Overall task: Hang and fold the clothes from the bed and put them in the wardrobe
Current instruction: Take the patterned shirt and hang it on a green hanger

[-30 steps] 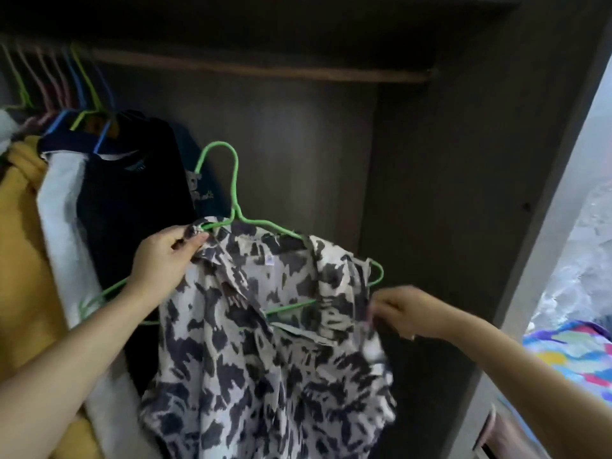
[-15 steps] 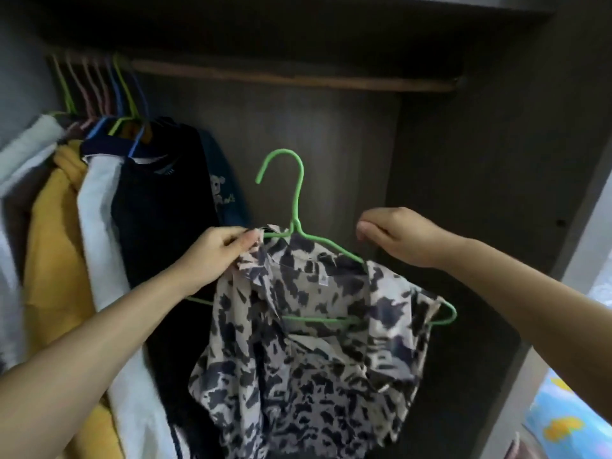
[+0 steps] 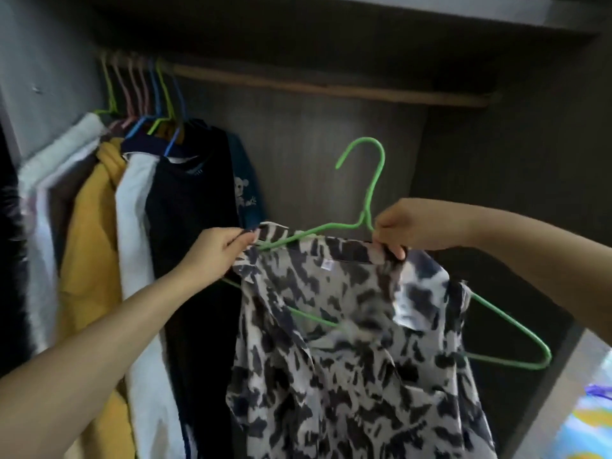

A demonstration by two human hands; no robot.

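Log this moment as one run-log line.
step: fitting shirt on hanger | left hand: pinches collar of patterned shirt | right hand: grips collar by neck of green hanger | rail: hanger not yet hooked

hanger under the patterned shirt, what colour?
Green hanger, clearest in the head view.

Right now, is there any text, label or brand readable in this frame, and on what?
None can be read.
Neck tag inside the patterned shirt: too small and blurred.
Cartoon print on the blue garment: marks beneath the figure, blurred, unreadable.
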